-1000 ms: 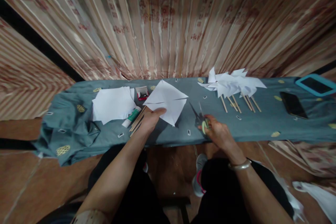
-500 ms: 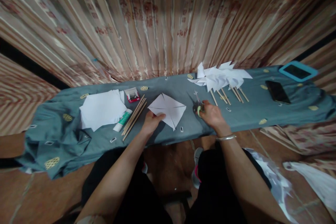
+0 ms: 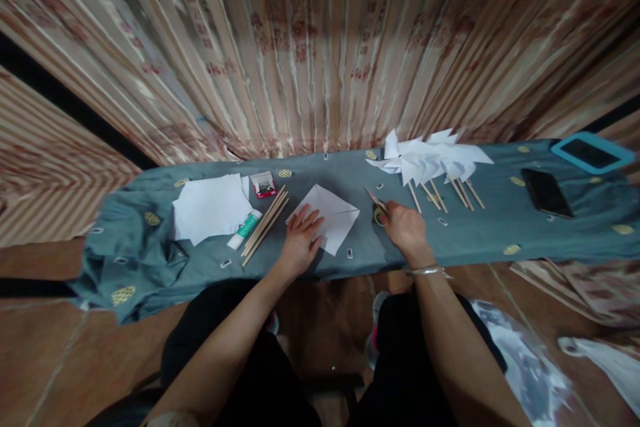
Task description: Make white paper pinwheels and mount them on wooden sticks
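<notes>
A square of creased white paper [image 3: 331, 215] lies flat on the soft teal cloth [image 3: 475, 233] at centre frame. The left hand [image 3: 300, 242] presses on its lower left corner, fingers spread, gripping nothing. Just right of the sheet, the right hand [image 3: 406, 227] closes around the scissors [image 3: 379, 205]. Upper left, a small red box [image 3: 263, 185] holds dark metal bits.

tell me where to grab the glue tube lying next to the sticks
Take the glue tube across its white body near the middle, coming from above. It lies flat on the cloth, green cap toward the back, with the wooden sticks close on one side and the paper stack on the other.
</notes>
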Demonstrator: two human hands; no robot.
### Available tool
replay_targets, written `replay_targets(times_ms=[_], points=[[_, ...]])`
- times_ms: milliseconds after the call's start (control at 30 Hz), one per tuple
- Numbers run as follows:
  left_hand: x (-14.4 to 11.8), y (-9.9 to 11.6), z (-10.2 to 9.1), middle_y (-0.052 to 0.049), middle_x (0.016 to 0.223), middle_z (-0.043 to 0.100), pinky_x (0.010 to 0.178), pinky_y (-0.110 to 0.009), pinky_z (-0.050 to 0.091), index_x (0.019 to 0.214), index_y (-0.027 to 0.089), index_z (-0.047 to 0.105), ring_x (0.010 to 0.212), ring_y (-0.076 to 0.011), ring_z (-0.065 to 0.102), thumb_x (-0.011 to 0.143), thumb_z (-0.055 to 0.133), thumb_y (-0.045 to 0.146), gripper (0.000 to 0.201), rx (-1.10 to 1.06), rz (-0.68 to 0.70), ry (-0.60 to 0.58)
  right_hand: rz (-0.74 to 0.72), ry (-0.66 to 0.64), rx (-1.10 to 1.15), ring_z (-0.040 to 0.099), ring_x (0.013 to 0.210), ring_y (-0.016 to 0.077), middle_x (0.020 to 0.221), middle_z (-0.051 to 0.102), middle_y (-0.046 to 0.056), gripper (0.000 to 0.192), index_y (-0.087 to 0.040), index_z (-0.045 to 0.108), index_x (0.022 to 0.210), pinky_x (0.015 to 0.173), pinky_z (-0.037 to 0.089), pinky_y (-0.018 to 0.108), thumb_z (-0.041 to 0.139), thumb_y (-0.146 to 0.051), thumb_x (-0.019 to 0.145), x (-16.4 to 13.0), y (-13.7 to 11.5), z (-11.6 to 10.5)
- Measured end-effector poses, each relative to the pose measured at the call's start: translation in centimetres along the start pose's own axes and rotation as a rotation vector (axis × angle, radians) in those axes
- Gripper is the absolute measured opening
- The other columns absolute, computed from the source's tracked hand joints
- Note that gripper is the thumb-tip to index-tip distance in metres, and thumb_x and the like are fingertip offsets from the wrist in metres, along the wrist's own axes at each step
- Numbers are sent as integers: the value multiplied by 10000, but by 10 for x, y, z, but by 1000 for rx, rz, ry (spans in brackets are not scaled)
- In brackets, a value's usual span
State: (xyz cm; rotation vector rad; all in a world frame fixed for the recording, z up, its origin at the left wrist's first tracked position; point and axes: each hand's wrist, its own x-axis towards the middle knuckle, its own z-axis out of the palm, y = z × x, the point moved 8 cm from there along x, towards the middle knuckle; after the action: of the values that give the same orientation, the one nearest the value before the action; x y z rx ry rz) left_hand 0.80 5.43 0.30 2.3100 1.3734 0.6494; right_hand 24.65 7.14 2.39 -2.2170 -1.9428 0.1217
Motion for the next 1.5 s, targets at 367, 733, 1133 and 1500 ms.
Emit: replay_targets(times_ms=[367,733,1133,1500], points=[[6,4,22,-147,1491,487,1193,-552,232,1351,175,552,1448,-284,348,883,597,298,486,64,4,-174,-174,101,51,663,947,365,979,722,246,377,-98,689,1128,829,523,490,431,-299,939,-1,-21,4],[4,6,22,-153,1498,474,1190,-566,215,1381,169,512,1450,-309,331,896,580,305,509,55,49,-176,-428,214,332,560,1213,316,1297,632,197,396,-113,656,1201,1033,453,502,479,-374,960,-9,-85,41],[19,5,13,-157,1374,567,1188,-511,268,1294,122,563,1345,-308,449,909,545,238,403,103,7,-153,-449,243,309,585,1095,300,1174,678,181,328,-115,688,1100,983,480,472,408,-229,972,15,-101,40],[18,3,19,-180,1365,560,1182,-494,296,1258,92,584,1339,-321,446,900,542,224,384,94,33,-158,-542,95,201,547,1105,278,1206,638,177,379,-106,665,1175,990,449,398,371,-90,936,29,-138,57]])
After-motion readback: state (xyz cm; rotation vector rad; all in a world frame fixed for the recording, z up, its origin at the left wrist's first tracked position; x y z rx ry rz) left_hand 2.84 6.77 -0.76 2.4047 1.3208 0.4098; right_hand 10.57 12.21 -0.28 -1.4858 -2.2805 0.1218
